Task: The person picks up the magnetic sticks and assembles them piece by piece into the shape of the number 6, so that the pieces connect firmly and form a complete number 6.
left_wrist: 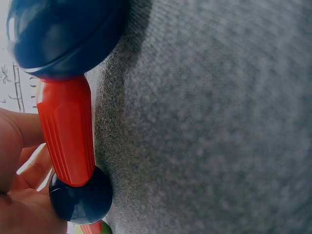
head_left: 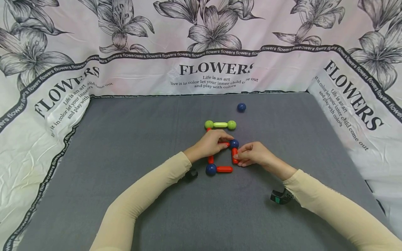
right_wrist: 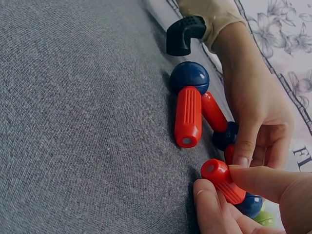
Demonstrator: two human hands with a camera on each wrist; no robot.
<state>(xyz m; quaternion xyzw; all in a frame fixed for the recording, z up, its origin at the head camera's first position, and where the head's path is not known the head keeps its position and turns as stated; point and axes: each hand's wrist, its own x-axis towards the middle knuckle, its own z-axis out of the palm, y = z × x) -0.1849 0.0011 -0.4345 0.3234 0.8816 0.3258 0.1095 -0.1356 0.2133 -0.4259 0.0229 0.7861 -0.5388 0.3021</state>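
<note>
A flat figure of magnetic rods and balls lies on the grey cloth. My left hand (head_left: pixel 213 143) reaches over its left side and pinches a crosswise red rod (head_left: pixel 223 143), its fingertips beside a blue ball (head_left: pixel 233 144). Below that ball, my right hand (head_left: pixel 255 153) pinches another red rod (head_left: pixel 234 156) between thumb and fingers; its near end (right_wrist: pixel 211 168) is free. At the lower left corner sits a blue ball (head_left: pixel 211 169) with a red rod (head_left: pixel 224 169) pointing right. The left hand partly hides a middle blue ball (right_wrist: pixel 225 136).
Across the figure's top, a light green rod (head_left: pixel 220 124) joins two green balls (head_left: pixel 231 125). A loose blue ball (head_left: pixel 241 107) lies farther back. Black wrist devices (head_left: pixel 281 197) hang under both sleeves. Flower-printed fabric (head_left: pixel 213 75) borders the grey surface (head_left: pixel 141 122).
</note>
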